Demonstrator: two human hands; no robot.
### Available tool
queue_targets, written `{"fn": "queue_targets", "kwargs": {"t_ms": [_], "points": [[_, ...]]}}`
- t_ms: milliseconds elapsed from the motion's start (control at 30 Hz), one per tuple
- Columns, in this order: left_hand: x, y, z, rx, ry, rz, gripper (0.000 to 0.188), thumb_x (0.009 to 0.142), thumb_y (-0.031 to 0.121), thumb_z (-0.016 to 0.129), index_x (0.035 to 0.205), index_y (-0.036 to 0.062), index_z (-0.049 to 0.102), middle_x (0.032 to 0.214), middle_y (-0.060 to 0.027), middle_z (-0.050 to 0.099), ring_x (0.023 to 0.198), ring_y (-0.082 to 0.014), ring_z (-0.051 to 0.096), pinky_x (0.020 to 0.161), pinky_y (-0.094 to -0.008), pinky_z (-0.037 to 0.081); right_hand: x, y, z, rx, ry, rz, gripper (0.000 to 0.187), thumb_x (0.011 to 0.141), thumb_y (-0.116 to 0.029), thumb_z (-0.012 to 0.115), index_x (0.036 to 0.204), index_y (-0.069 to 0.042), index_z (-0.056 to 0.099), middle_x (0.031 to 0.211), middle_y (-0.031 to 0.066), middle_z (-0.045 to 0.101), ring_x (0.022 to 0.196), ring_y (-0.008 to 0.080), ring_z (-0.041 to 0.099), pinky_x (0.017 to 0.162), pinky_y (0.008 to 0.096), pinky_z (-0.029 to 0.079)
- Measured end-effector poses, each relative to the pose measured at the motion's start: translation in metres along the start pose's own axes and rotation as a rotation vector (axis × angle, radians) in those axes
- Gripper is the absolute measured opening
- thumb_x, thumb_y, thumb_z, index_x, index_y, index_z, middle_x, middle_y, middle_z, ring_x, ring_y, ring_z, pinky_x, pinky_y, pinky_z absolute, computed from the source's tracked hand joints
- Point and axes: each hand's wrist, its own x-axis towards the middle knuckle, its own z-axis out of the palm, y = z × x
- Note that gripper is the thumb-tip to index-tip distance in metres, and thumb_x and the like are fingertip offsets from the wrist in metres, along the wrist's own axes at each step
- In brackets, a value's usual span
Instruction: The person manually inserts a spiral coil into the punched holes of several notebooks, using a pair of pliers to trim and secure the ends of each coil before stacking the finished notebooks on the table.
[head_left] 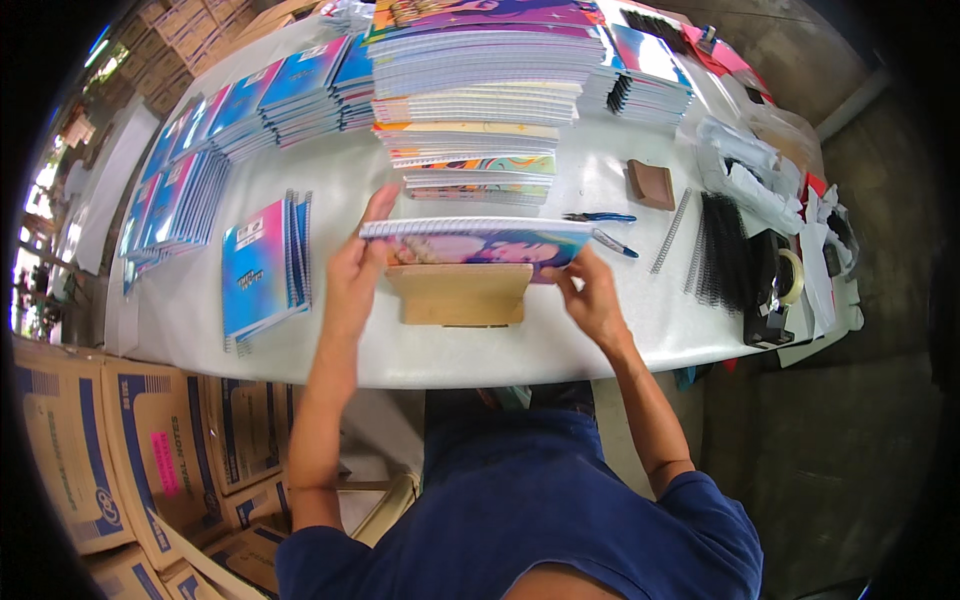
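Observation:
Between my two hands a spiral notebook (480, 245) stands on its edge, its wire binding on top and its colourful illustrated cover toward me. My left hand (355, 265) is at its left end, fingers reaching up behind it. The thumb and fingers of my right hand (592, 297) pinch its lower right corner. Close in front of the notebook is a tan cardboard piece (460, 295), which hides part of the cover's lower edge. Behind it rises a tall stack of spiral notebooks (475, 110).
Blue-and-pink notebooks (262, 265) lie at left, with more stacks (180, 205) beyond. Blue-handled pliers (600, 217), a pen (615, 243), a brown block (650, 185), black wire spirals (722, 250) and a tape dispenser (775, 290) are at right. Cardboard boxes (160, 450) stand lower left.

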Motion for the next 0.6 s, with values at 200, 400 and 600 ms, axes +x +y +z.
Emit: {"fn": "queue_targets", "kwargs": {"t_ms": [200,400,600], "points": [[-0.044,-0.070,0.014,0.033,0.215,-0.028,0.088,0.092,0.059,0.046,0.152,0.0054,0.012,0.153,-0.0170,0.026,0.139,-0.0299,0.032,0.111,-0.0401,0.028,-0.002,0.024,-0.014,-0.358,-0.100,-0.223,0.046,0.073,0.015,0.059,0.115,-0.002,0.051,0.111,0.0177,0.058,0.098,0.0348,0.059,0.086,0.0391,0.048],[-0.020,-0.021,-0.007,0.184,0.427,0.098,0.086,0.094,0.055,0.047,0.152,0.0051,0.008,0.156,-0.0178,0.020,0.143,-0.0317,0.023,0.115,-0.0426,0.021,0.078,0.094,-0.156,-1.093,0.561,0.382,0.020,0.085,-0.014,0.055,0.088,0.002,0.066,0.089,0.0243,0.067,0.085,0.0415,0.065,0.075,0.0473,0.051],[0.005,0.045,0.044,0.553,0.373,0.373,0.087,0.090,0.039,0.061,0.152,0.0032,0.012,0.156,-0.0169,0.022,0.145,-0.0336,0.019,0.116,-0.0473,0.016,0.074,0.166,-0.198,-1.133,0.603,0.480,0.023,0.082,-0.016,0.054,0.092,0.003,0.063,0.086,0.0265,0.065,0.083,0.0429,0.065,0.076,0.0499,0.051]]}}
